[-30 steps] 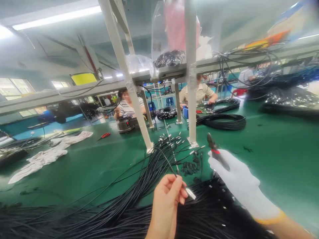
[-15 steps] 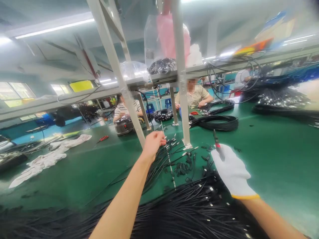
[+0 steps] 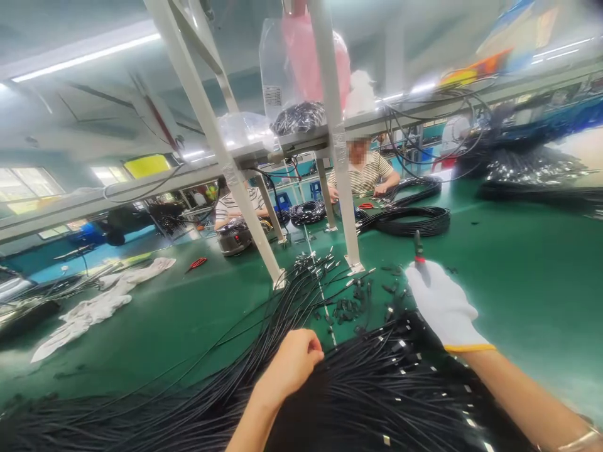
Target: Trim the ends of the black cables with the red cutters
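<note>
My bare left hand (image 3: 296, 361) is over the near pile of black cables (image 3: 226, 408), fingers curled together; whatever they may hold is hidden. My right hand (image 3: 440, 304), in a white glove with a yellow cuff, is closed around red-handled pliers (image 3: 419, 248), their dark jaws pointing up and away. Beyond my left hand, a fanned bundle of black cables (image 3: 277, 307) ends in small silver connectors (image 3: 325, 260). Small black plastic pieces (image 3: 347, 309) are scattered between my hands. Metal-tipped cable ends with silver plugs (image 3: 400, 344) lie just below my gloved hand.
A grey shelf frame's post (image 3: 346, 213) stands on the green table (image 3: 188, 320). Coiled cables (image 3: 414, 221) lie behind my right hand. At left are a white cloth (image 3: 89, 317) and red-handled pliers (image 3: 196, 263). Two people sit across the table, one in a striped shirt (image 3: 365, 176).
My left hand has come back from the connector ends of the fanned bundle to the near cable pile. My right hand shifted slightly and still holds the pliers, now more upright.
</note>
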A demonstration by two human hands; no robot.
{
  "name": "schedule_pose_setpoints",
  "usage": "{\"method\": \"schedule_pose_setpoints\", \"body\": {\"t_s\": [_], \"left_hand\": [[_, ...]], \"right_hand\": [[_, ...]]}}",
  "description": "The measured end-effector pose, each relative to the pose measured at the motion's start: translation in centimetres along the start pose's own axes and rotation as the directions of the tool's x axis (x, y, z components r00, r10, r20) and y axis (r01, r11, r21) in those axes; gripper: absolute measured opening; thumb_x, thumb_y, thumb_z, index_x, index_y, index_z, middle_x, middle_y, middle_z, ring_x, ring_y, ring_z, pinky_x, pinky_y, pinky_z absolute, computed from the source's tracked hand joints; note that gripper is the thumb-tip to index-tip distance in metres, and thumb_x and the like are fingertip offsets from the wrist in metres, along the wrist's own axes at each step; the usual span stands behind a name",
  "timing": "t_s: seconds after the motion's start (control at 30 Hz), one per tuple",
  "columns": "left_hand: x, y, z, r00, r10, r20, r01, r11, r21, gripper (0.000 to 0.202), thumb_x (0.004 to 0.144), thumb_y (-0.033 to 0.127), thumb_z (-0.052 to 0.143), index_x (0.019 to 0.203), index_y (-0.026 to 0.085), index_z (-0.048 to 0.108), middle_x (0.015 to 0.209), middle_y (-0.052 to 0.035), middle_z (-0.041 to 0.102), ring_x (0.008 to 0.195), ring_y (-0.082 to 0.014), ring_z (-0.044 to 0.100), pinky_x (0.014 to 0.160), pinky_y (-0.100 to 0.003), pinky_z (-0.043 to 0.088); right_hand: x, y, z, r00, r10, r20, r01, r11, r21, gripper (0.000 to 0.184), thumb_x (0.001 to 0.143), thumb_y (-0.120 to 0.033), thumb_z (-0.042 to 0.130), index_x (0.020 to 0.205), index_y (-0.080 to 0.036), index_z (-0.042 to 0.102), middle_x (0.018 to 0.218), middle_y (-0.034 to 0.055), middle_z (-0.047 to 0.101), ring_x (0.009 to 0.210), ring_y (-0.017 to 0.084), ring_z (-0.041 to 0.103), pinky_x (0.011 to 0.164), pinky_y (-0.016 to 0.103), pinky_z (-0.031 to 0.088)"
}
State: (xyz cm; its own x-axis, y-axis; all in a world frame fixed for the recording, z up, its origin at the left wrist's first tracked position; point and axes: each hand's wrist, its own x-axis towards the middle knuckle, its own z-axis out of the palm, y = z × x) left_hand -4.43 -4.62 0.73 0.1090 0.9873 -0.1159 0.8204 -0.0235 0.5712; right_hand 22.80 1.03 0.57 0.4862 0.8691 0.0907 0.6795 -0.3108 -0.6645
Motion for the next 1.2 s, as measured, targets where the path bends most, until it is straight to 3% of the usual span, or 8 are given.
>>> {"method": "schedule_pose_setpoints", "body": {"t_s": [0.23,0.43,0.73,0.9,1.03,1.2], "left_hand": [[0.4,-0.3,0.5,1.000,-0.020,0.000,0.020,1.000,0.013,0.013,0.068,0.012,0.055,0.060,0.020,0.062,0.060,0.0003,0.061,0.064,-0.0186,0.057,0.061,-0.028,0.037],[0.6,-0.7,0.5,0.994,0.020,-0.107,-0.023,0.999,-0.026,0.017,0.081,0.018,0.045,0.072,0.021,0.060,0.070,-0.0005,0.062,0.070,-0.0181,0.057,0.064,-0.027,0.038],[0.8,-0.4,2.6,0.986,0.068,-0.154,-0.078,0.995,-0.059,0.012,0.070,0.012,0.058,0.062,0.021,0.062,0.074,-0.0027,0.062,0.076,-0.0211,0.057,0.072,-0.031,0.039],[0.9,-0.2,1.9,0.959,0.021,-0.284,-0.080,0.977,-0.199,0.018,0.086,0.024,0.044,0.074,0.021,0.058,0.069,-0.0010,0.060,0.067,-0.0187,0.055,0.065,-0.029,0.040],[0.5,-0.2,0.0,0.921,0.010,-0.389,-0.148,0.934,-0.326,0.031,0.089,0.043,0.048,0.096,0.019,0.067,0.087,-0.0048,0.070,0.083,-0.0208,0.060,0.076,-0.030,0.044],[-0.4,-0.3,-1.4,0.876,-0.107,-0.470,-0.235,0.756,-0.611,0.032,0.079,0.047,0.067,0.094,0.020,0.073,0.099,-0.0069,0.075,0.100,-0.0241,0.062,0.089,-0.032,0.043]], "right_hand": [[0.2,0.3,0.2,0.997,0.016,-0.075,-0.008,0.995,0.099,0.051,0.090,-0.058,0.033,0.121,-0.028,0.060,0.098,0.0095,0.067,0.081,0.026,0.063,0.073,0.041,0.046],[0.5,0.4,0.1,0.995,0.026,-0.097,-0.009,0.986,0.166,0.049,0.089,-0.058,0.036,0.119,-0.028,0.060,0.096,0.0084,0.067,0.078,0.024,0.061,0.071,0.040,0.045],[0.0,0.1,0.2,0.998,0.030,-0.048,-0.018,0.973,0.230,0.046,0.087,-0.059,0.037,0.115,-0.030,0.061,0.100,0.0069,0.067,0.082,0.026,0.060,0.072,0.040,0.042],[0.0,0.2,0.1,0.997,0.044,-0.063,-0.024,0.958,0.287,0.045,0.086,-0.059,0.039,0.113,-0.030,0.061,0.098,0.0053,0.067,0.085,0.026,0.058,0.075,0.041,0.039],[-0.1,0.2,-0.3,0.996,0.069,-0.048,-0.046,0.925,0.378,0.043,0.084,-0.060,0.042,0.105,-0.029,0.061,0.092,0.0038,0.066,0.085,0.025,0.056,0.077,0.041,0.037],[-0.6,0.1,0.1,0.982,-0.053,0.181,-0.073,0.778,0.624,0.040,0.080,-0.061,0.051,0.085,-0.022,0.058,0.074,0.0020,0.063,0.066,0.018,0.054,0.061,0.031,0.038]]}}
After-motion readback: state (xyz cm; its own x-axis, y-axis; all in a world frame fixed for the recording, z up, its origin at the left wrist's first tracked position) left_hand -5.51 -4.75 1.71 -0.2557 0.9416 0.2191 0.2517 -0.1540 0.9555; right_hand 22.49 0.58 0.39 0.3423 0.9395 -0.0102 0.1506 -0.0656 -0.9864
